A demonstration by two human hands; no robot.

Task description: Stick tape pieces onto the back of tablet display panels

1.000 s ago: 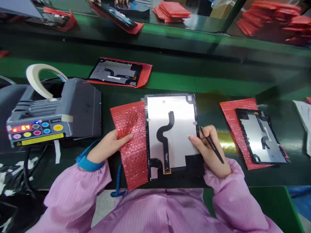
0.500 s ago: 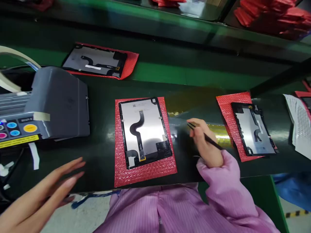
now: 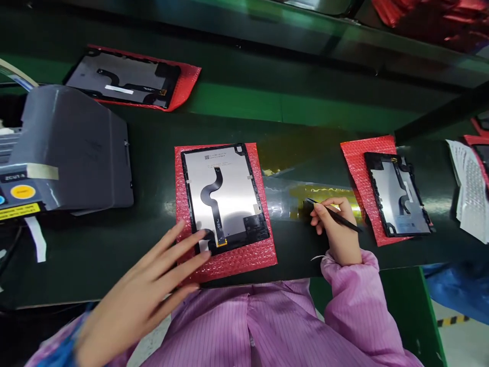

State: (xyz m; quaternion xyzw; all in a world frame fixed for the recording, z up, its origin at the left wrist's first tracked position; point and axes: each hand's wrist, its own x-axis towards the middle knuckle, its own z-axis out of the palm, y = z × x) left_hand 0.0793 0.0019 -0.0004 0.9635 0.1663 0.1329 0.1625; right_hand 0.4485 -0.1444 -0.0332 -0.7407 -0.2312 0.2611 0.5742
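Observation:
In front of me a display panel (image 3: 239, 204) lies back side up on a red bubble-wrap bag (image 3: 244, 260). A black S-shaped flex cable (image 3: 215, 214) runs down its silver back. My left hand (image 3: 153, 280) is open, fingers spread over the panel's lower left corner; whether the fingertips touch it I cannot tell. To the right, my right hand (image 3: 336, 224) is closed around black tweezers (image 3: 338, 216), their tips pointing left. Those tips are over a strip with yellow film pieces (image 3: 321, 192) on the bench.
On the left stands a grey machine (image 3: 76, 148) with coloured buttons and a white paper tail (image 3: 37, 239). Other panels on red bags lie at the back left (image 3: 126, 79) and right (image 3: 397, 193). Printed sheets (image 3: 471, 188) rest at the far right. A shelf (image 3: 305, 30) spans the back.
My left hand has moved right, from beside the bench edge to over the panel's lower left corner. My right hand with the tweezers has shifted slightly right, to the yellow film strip.

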